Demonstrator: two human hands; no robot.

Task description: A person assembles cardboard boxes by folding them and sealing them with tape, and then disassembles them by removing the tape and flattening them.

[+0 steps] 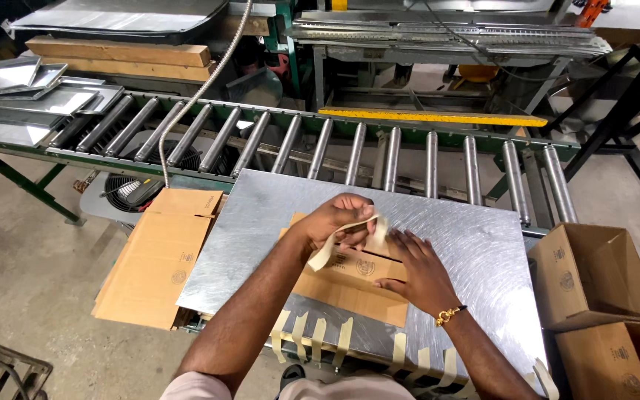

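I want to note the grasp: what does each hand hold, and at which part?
The left hand pinches a strip of beige tape by its upper end. The right hand holds nothing; it presses flat on the cardboard box.

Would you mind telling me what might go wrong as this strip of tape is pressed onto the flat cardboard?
1. The tape strip hangs slack from the left hand; it may fold onto itself or land crooked.
2. The flat cardboard box lies on smooth sheet metal, pinned only by the right hand; it could slide.
3. Spare tape strips hang off the near edge, where a forearm might brush them loose.
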